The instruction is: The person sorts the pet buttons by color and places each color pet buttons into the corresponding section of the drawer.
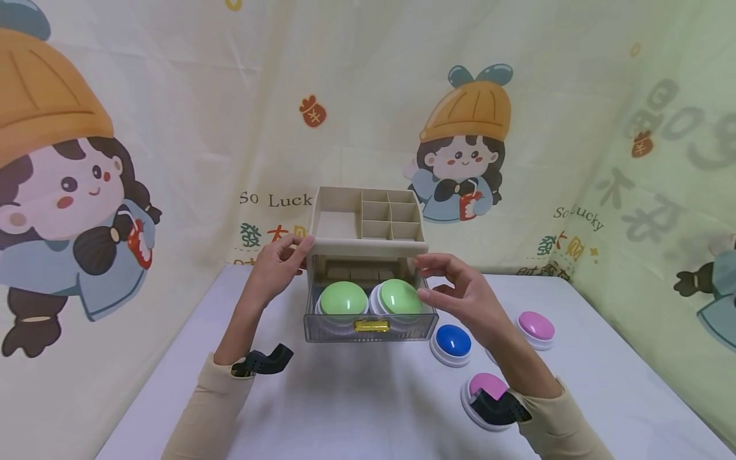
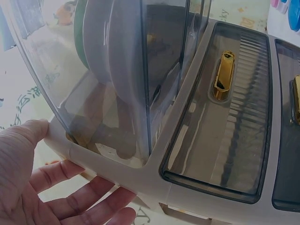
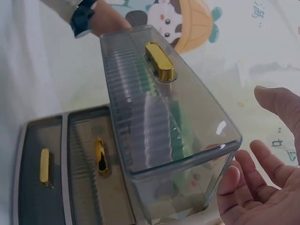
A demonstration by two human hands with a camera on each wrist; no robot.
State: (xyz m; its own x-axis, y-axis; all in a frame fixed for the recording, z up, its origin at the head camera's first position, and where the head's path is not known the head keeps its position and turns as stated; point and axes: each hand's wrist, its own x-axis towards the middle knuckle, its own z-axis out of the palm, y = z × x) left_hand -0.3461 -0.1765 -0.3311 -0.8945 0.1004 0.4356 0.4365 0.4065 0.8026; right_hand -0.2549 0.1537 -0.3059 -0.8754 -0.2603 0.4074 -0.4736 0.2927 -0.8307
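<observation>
A beige desktop organizer stands in the middle, its divided top tray facing me. The clear grey top drawer is pulled out and holds two green-domed push buttons on white bases. My left hand is at the organizer's upper left corner. In the left wrist view its thumb touches the frame and loosely extended fingers lie along the side. My right hand is beside the drawer's right side, thumb and fingers spread. In the right wrist view the right fingers are close to the drawer wall, holding nothing.
A blue push button and a pink one lie on the white table to the right. Another pink button is farther out. Lower drawers with gold handles are closed. A printed cloth hangs behind.
</observation>
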